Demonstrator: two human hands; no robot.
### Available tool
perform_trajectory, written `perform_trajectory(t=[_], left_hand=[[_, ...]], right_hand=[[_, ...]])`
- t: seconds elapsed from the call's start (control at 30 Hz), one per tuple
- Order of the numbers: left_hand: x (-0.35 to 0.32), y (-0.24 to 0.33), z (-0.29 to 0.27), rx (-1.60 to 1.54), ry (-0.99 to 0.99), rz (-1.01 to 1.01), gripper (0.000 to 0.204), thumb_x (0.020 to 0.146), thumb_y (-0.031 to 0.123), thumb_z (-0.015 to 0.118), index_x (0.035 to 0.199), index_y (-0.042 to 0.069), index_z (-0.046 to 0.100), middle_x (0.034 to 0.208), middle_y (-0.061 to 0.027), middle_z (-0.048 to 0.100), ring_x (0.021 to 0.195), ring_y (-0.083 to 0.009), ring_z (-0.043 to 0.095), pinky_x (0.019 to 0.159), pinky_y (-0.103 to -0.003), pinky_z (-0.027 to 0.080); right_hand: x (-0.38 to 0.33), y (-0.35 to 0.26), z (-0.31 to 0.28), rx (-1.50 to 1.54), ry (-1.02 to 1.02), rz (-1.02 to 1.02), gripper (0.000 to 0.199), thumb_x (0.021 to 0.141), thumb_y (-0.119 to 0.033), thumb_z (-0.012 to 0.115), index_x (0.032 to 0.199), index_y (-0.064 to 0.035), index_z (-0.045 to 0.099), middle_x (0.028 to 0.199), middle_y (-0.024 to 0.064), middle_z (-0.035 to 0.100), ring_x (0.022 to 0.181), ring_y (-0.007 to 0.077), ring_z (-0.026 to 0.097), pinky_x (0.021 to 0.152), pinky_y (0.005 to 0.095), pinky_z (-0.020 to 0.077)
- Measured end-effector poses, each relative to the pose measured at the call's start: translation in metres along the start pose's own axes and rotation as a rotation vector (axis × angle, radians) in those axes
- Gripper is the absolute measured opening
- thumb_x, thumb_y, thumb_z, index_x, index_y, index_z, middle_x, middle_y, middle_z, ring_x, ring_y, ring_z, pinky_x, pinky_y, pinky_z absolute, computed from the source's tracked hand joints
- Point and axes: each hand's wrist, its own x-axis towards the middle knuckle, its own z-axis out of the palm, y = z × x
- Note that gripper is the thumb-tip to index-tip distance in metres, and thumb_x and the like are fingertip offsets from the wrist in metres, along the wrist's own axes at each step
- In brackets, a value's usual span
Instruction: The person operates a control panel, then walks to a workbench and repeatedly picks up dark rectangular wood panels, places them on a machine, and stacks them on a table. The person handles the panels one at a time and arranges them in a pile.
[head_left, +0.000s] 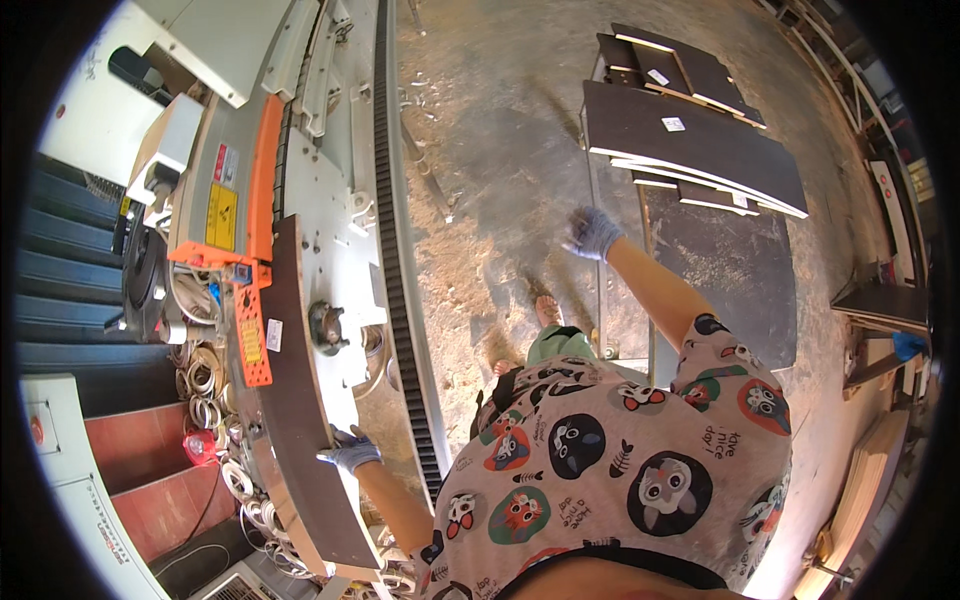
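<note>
A long dark brown board [298, 400] with a white label lies along the machine at my left, its far end beside the orange guard [262, 190]. My left hand [352, 452], in a pale glove with bare fingertips, touches the board's near-side edge with its fingers apart. Away from the machine, my right hand [593, 236], gloved the same way, hangs over the floor near the stacked panels. Its fingers are spread and a little blurred, and nothing shows in them.
Dark panels [700, 135] with pale edges are stacked at the right. A black toothed track [388, 220] runs along the machine's side. Coils of edging strip [205, 375] lie beyond the machine, and boards [860, 510] lean at the lower right.
</note>
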Motion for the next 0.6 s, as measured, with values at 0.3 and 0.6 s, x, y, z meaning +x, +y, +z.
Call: perform_trajectory(t=[0.3, 0.6], left_hand=[[-0.083, -0.053, 0.069, 0.283, -0.375, 0.006, 0.059, 0.082, 0.053, 0.046, 0.128, 0.017, 0.036, 0.124, -0.0029, 0.049, 0.1, -0.0143, 0.052, 0.087, -0.035, 0.04], [-0.145, -0.215, 0.154, 0.74, -0.825, -0.258, 0.047, 0.082, 0.035, 0.055, 0.123, 0.023, 0.036, 0.104, -0.0033, 0.055, 0.077, -0.0163, 0.052, 0.059, -0.032, 0.045]], right_hand=[[0.084, -0.11, 0.02, 0.112, 0.173, -0.197, 0.044, 0.072, -0.052, 0.062, 0.095, -0.0165, 0.052, 0.083, -0.001, 0.055, 0.081, 0.0173, 0.052, 0.074, 0.0448, 0.0409], [0.056, -0.081, 0.023, 0.22, 0.343, -0.235, 0.038, 0.077, -0.053, 0.056, 0.065, -0.0168, 0.053, 0.053, -0.0008, 0.043, 0.046, 0.0147, 0.039, 0.042, 0.0324, 0.0317]])
